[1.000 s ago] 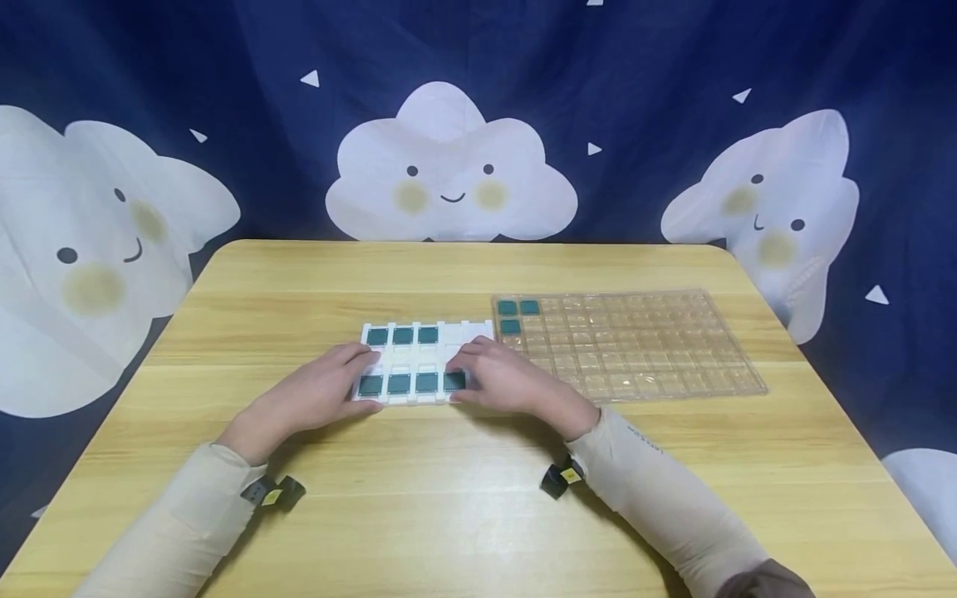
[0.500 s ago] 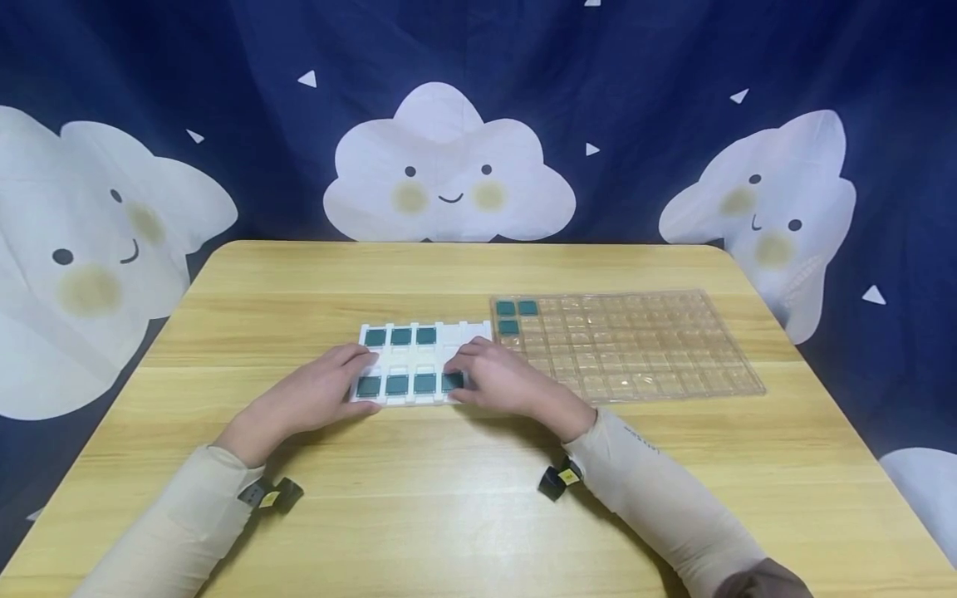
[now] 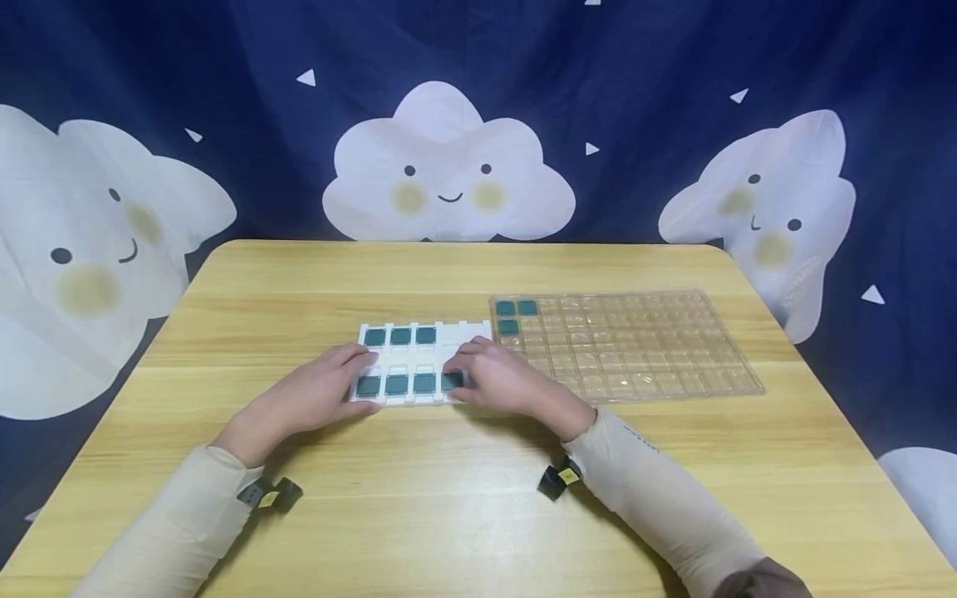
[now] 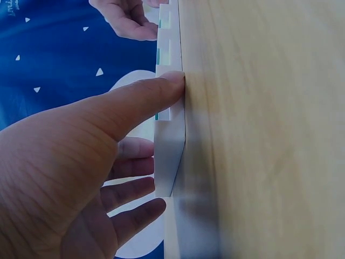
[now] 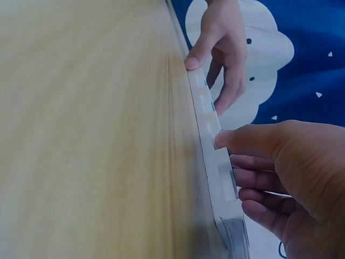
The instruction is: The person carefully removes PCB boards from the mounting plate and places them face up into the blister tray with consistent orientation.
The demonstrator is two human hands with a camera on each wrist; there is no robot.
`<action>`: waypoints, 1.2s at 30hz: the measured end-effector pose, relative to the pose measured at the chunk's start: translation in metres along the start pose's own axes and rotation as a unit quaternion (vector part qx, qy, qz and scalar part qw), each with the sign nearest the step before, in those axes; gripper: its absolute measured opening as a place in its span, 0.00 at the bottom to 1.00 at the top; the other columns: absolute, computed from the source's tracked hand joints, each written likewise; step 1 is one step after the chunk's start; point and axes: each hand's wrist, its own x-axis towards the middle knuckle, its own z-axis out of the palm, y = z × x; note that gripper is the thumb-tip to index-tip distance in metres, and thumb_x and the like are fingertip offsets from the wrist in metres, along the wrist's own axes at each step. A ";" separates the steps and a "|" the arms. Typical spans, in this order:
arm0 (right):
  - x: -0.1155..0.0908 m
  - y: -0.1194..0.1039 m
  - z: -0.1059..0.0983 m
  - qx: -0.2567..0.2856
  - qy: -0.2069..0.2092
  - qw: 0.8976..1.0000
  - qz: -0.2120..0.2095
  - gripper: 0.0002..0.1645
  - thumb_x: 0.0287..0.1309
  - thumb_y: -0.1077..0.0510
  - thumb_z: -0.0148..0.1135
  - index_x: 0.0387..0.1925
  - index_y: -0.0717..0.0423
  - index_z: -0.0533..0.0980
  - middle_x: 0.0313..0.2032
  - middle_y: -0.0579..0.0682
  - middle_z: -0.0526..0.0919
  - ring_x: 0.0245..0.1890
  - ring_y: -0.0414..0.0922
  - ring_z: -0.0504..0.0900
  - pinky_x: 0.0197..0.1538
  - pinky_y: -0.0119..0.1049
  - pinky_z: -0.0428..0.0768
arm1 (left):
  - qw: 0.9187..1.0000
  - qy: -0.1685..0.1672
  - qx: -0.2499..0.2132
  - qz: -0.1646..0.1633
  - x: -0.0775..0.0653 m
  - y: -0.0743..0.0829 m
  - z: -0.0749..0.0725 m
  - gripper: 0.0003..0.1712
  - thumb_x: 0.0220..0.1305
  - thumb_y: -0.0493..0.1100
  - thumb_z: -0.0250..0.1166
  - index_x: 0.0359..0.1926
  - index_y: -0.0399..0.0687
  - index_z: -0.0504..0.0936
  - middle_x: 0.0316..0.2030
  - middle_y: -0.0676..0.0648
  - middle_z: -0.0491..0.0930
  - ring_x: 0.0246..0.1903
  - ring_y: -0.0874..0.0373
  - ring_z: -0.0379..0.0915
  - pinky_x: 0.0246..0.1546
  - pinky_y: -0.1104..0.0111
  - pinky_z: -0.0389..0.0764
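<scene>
Behind everything, a dark blue backdrop [image 3: 635,100] printed with smiling clouds is seen, and in front of it a pale wooden table [image 3: 478,531] is spread. On the table, a clear tray [image 3: 643,340] of many small compartments is placed at the right, with a smaller white tray [image 3: 407,359] set just beside its left side. The white tray's contents are shown only in the head view; by the wrist views its near side wall [image 4: 168,140] is revealed instead, cut with notches. The left hand [image 3: 321,386] is brought in from the left with palm turned inward, and the tray's left end is gripped, the thumb pressed to the near wall and the index finger rested on top. The right hand [image 3: 501,378] is angled in from the right, nearly closed, and a green chip [image 3: 452,382] in the near row is pinched between thumb and index finger; in the right wrist view that thumb is seen lodged at a notch. Other green chips [image 3: 397,384] are seated in two rows, and three [image 3: 506,308] are held in the clear tray's far left corner.
</scene>
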 end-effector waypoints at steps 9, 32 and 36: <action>0.000 0.002 -0.004 0.023 0.015 1.000 -0.005 0.21 0.57 0.49 0.69 0.50 0.54 0.82 0.44 0.47 0.84 0.45 0.43 0.80 0.56 0.36 0.77 | 1.000 0.003 0.002 0.006 0.000 -0.001 0.001 0.48 0.60 0.63 0.67 0.68 0.33 0.66 0.65 0.33 0.66 0.65 0.39 0.61 0.67 0.48 0.62; -0.003 0.018 -0.035 0.078 0.018 0.996 0.038 0.20 0.60 0.54 0.67 0.52 0.55 0.81 0.49 0.48 0.81 0.43 0.42 0.79 0.50 0.35 0.79 | 1.000 0.005 0.001 0.007 -0.001 -0.001 0.000 0.48 0.59 0.62 0.68 0.68 0.32 0.66 0.65 0.33 0.66 0.65 0.39 0.61 0.67 0.48 0.62; -0.005 0.022 -0.040 0.084 0.015 0.995 0.054 0.20 0.60 0.54 0.67 0.53 0.55 0.80 0.51 0.49 0.81 0.41 0.44 0.80 0.47 0.35 0.80 | 1.000 0.007 0.004 0.010 0.000 -0.001 0.001 0.48 0.59 0.62 0.68 0.68 0.32 0.66 0.64 0.33 0.66 0.65 0.39 0.61 0.67 0.48 0.63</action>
